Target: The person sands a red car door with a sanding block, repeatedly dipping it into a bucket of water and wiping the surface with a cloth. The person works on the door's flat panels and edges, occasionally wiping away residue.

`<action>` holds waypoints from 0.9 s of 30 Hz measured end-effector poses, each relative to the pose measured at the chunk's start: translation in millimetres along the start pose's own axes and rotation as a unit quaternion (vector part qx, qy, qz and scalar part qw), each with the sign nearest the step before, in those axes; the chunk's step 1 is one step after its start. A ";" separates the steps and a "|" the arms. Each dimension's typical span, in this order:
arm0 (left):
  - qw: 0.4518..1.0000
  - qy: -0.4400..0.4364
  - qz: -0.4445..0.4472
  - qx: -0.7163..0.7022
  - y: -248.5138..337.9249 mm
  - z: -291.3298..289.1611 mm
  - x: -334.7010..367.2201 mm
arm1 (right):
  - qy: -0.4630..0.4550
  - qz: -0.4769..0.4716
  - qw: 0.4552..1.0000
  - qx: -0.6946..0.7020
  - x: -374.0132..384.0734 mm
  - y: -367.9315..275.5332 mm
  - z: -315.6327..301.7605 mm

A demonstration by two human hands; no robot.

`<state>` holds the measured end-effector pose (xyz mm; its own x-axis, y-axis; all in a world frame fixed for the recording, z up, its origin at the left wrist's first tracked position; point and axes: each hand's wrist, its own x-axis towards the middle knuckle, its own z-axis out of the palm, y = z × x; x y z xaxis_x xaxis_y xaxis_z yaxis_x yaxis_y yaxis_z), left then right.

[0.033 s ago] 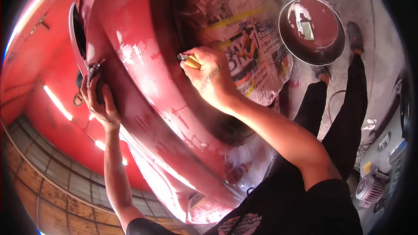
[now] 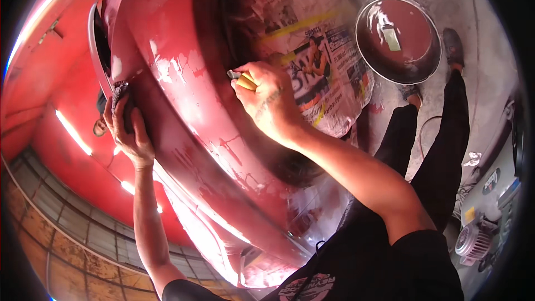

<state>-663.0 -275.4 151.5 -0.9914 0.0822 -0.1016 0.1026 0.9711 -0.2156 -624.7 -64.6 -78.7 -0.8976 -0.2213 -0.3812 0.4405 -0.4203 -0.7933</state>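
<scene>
A wet red car panel (image 2: 206, 117), dull in places and glossy with water in others, curves over a wheel arch in front of me. My left hand (image 2: 131, 136) reaches up to its left edge, fingers closed round a dark, rough-looking cloth (image 2: 118, 92) pressed against the bodywork. By the lip of the arch, my right hand (image 2: 273, 100) pinches a small yellow piece (image 2: 247, 81) with a grey end, perhaps folded sandpaper or a pad. Its exact kind is too small to make out. Newspaper (image 2: 312, 39) held with yellow tape covers the wheel.
On the concrete floor at the right stands a round basin (image 2: 433, 62) of reddish water, with a pale green rectangular piece (image 2: 392, 40) in it. My feet are beside it. A grey machine with a motor (image 2: 473, 241) sits at the lower right. Another person (image 2: 100, 127) is partly visible far left.
</scene>
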 end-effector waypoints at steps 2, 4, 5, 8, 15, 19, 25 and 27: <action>1.000 0.010 0.001 -0.014 1.1 1.2 0.1 | 0.005 -0.002 1.000 0.008 -5.1 -2.3 3.5; 1.000 0.012 0.001 -0.018 1.4 1.4 0.2 | -0.016 0.031 0.999 0.027 -17.0 -8.3 4.6; 1.000 0.013 0.001 -0.022 1.4 3.4 0.6 | -0.013 0.017 1.000 0.001 -24.2 -8.9 3.7; 0.999 0.014 -0.033 -0.028 7.8 -0.8 1.5 | -0.005 -0.035 0.997 -0.068 -38.7 0.5 2.7; 0.997 0.007 -0.064 -0.043 11.9 0.6 0.2 | 0.034 -0.082 0.994 -0.067 69.5 -3.7 13.8; 0.998 0.010 -0.059 -0.028 11.5 0.0 -1.3 | 0.033 0.016 0.994 0.103 -9.6 5.4 16.9; 0.999 0.004 -0.038 -0.019 7.1 -1.0 1.7 | 0.052 -0.148 0.980 -0.119 90.8 0.9 18.4; 0.999 -0.006 -0.043 -0.022 9.9 -1.9 -0.3 | 0.055 -0.141 0.983 -0.107 79.6 0.4 16.6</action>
<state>-661.8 -265.4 151.2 -0.9954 -0.0042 -0.0960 0.0133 0.9834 -0.1808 -695.7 -97.0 -101.5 -0.9849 -0.0209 -0.1721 0.1717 -0.2538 -0.9519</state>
